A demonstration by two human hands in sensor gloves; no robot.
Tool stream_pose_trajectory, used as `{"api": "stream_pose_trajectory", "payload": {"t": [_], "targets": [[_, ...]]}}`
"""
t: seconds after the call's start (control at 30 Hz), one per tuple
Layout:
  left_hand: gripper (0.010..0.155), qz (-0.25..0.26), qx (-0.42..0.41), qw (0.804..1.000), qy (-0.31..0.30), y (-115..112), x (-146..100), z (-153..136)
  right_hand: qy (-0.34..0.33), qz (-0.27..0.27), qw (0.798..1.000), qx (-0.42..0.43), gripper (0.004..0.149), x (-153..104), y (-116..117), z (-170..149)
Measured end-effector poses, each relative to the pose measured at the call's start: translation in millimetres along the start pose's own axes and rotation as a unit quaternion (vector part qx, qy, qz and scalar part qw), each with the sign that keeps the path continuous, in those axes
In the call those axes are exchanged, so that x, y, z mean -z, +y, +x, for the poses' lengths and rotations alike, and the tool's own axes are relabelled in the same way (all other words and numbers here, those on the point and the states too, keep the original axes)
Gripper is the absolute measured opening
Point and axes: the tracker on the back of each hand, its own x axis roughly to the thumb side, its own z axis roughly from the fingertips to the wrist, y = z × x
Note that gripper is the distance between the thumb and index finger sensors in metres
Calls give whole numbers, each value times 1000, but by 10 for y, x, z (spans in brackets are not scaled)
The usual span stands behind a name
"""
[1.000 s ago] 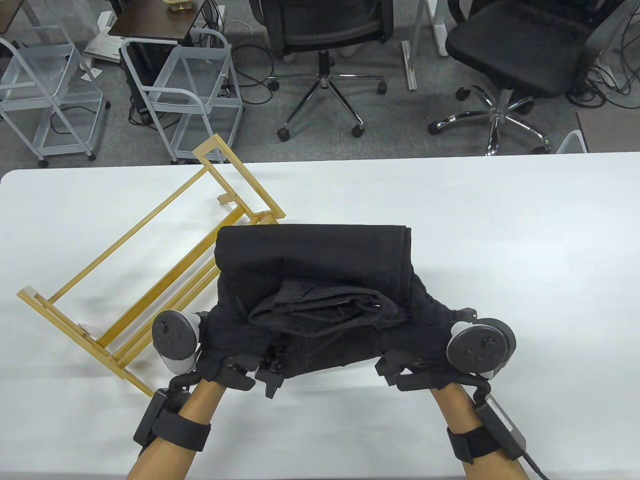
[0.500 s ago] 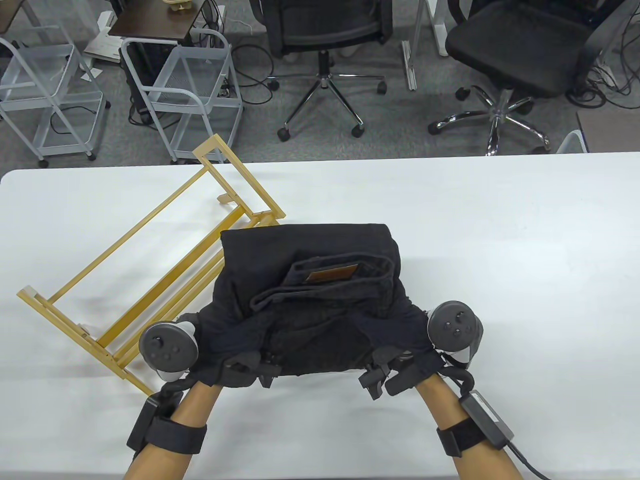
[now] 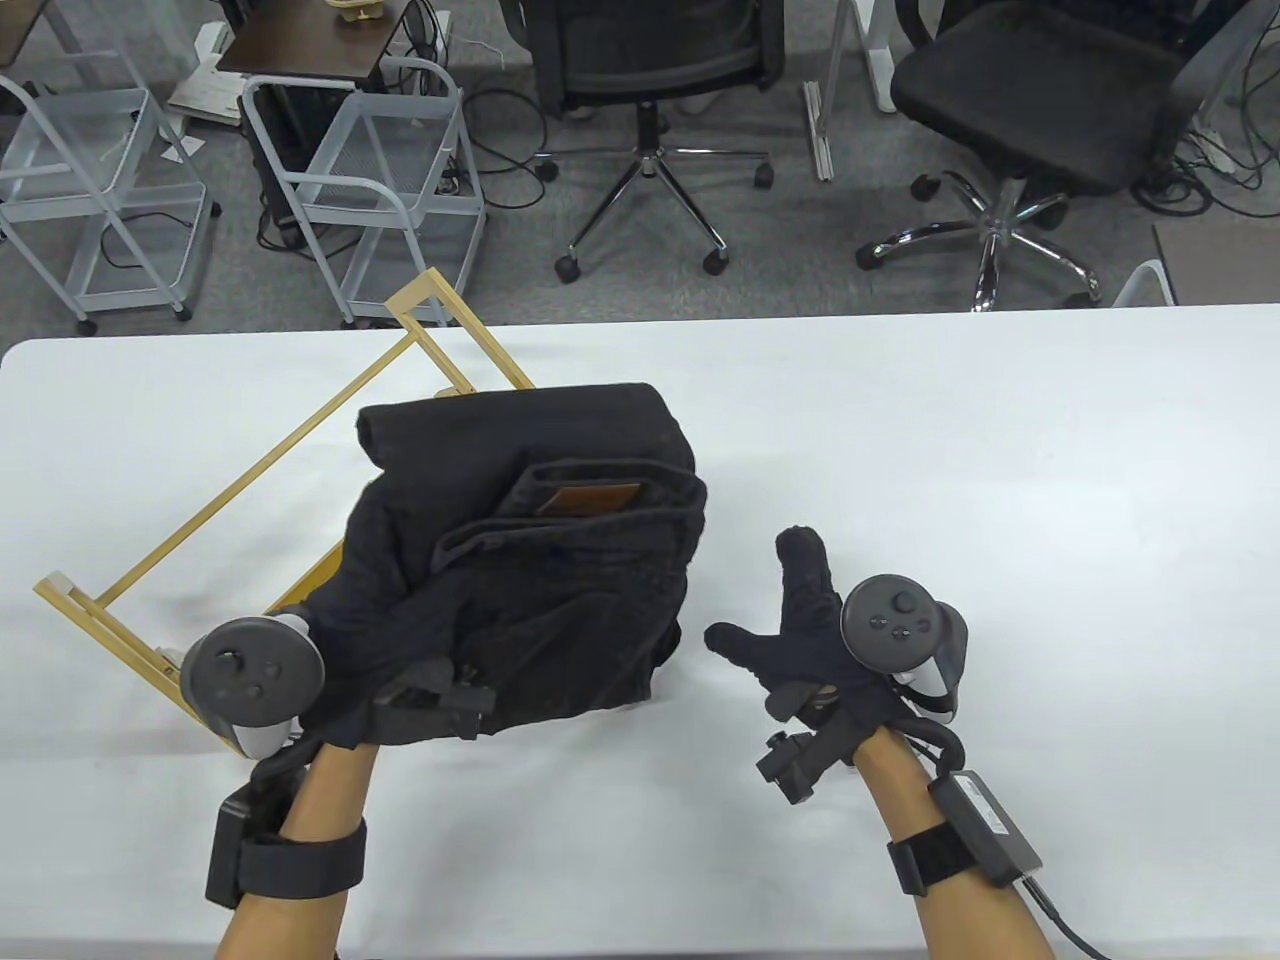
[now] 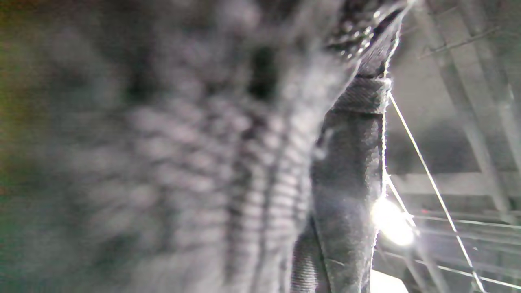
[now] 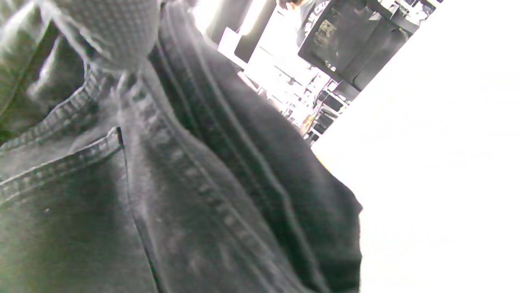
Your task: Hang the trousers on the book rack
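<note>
The folded black trousers (image 3: pixel 540 550), with a brown leather patch (image 3: pixel 588 500), are over the right part of the wooden book rack (image 3: pixel 230 490) at the table's left. My left hand (image 3: pixel 400 660) grips the trousers' near left edge and holds them up. My right hand (image 3: pixel 800 620) is open, fingers spread, on the table just right of the trousers and apart from them. The left wrist view shows blurred dark cloth (image 4: pixel 228 171) close up. The right wrist view shows the trousers' seams and pocket (image 5: pixel 163 195) at left.
The white table (image 3: pixel 1000 480) stretches to the right and near side. Beyond its far edge stand two metal carts (image 3: pixel 380 180) and two office chairs (image 3: pixel 650 80) on grey carpet with cables.
The trousers have moved left and away, onto the rack. My right hand has let go of them and opened. My left hand has moved left, still gripping the cloth.
</note>
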Motion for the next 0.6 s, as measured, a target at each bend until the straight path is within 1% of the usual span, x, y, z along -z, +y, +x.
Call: {"api": "stream_pose_trajectory", "payload": {"t": [0.03,0.13,0.3,0.47,0.6], "targets": [[81,6,4,1000,0,41,21,-7,2,1,1000,3,112,5,-5,-7],[82,41,15,999,14,272,155,-86,4,2,1000,4,112,14,-17,-27],[81,82,14,995,48,498,332,-267,7,-2,1000,3,112,42,-49,-37],[81,100,27,992,75,617,485,-433,10,-3,1000,2,111,56,-76,-63],[81,114,27,988,99,663,536,-571,11,-6,1000,4,111,57,-102,-76]]}}
